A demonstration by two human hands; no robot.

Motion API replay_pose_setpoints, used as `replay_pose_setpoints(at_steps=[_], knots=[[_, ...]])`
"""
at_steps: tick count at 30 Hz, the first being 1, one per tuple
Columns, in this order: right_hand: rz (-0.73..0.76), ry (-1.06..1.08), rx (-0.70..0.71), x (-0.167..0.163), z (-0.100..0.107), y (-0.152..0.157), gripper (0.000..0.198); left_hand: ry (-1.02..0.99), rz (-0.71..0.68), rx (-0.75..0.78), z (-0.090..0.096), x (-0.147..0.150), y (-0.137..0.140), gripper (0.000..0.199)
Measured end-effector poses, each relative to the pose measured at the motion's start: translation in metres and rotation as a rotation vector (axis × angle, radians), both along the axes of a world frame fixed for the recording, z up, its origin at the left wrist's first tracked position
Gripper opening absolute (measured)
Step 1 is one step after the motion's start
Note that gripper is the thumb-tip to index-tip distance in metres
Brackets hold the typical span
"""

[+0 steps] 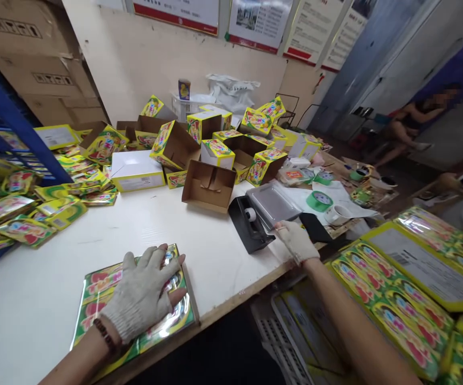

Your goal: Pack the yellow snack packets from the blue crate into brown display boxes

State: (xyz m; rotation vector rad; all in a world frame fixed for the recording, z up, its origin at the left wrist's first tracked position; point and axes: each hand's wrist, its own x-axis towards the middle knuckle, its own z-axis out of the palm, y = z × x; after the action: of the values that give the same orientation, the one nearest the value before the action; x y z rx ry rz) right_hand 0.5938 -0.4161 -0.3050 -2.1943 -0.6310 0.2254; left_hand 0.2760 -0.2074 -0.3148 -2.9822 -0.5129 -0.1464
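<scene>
My left hand (141,294), in a white knit glove with bare fingertips, lies flat with spread fingers on a shiny clear-wrapped pack of green and yellow printed boxes (181,315) at the table's front edge. My right hand (296,241), gloved the same way, is at the near end of a black tape dispenser (251,230) holding a small white roll. Its fingers are bent together beside the dispenser's tip; whatever may be pinched in them is too small to make out. Just behind the dispenser sits a grey shallow tray (274,203).
Open printed cartons (209,184) crowd the table's back. Loose flat packets (67,208) pile at left beside a blue crate (18,117). Green tape (319,201) and a white mug (338,215) stand at right. Wrapped packs (392,305) are stacked at lower right. A person (410,123) sits far off.
</scene>
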Motion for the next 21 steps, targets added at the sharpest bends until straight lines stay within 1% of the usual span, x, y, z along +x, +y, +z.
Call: replay_pose_setpoints(at_steps=[2,4,6,8,10,12,14,17,21], knots=[[0.086,0.070,0.001,0.014,-0.009,0.003,0.030,0.003,0.007,0.004,0.000,0.000,0.000,0.053],[0.140,0.111,0.026,0.014,-0.020,0.009,0.029,0.009,0.011,0.000,0.001,0.000,-0.001,0.053],[0.143,0.112,0.066,0.009,-0.027,0.013,0.025,0.016,0.016,-0.002,0.001,0.000,-0.001,0.053],[0.111,0.087,0.116,0.004,-0.029,0.011,0.024,0.024,0.024,-0.007,0.002,0.000,-0.001,0.054],[0.067,0.069,0.158,-0.001,-0.027,0.002,0.026,0.029,0.030,-0.018,0.001,0.000,-0.001,0.054],[0.024,0.078,0.175,-0.009,-0.025,-0.011,0.028,0.029,0.035,-0.031,0.001,0.000,-0.001,0.055],[-0.013,0.119,0.167,-0.020,-0.028,-0.023,0.030,0.029,0.035,-0.039,0.000,0.000,0.000,0.055],[-0.060,0.235,0.148,-0.036,-0.044,-0.027,0.033,0.032,0.033,-0.048,0.000,0.001,0.000,0.056],[-0.115,0.374,0.153,-0.044,-0.067,-0.016,0.031,0.010,0.024,-0.075,0.001,0.001,0.000,0.055]])
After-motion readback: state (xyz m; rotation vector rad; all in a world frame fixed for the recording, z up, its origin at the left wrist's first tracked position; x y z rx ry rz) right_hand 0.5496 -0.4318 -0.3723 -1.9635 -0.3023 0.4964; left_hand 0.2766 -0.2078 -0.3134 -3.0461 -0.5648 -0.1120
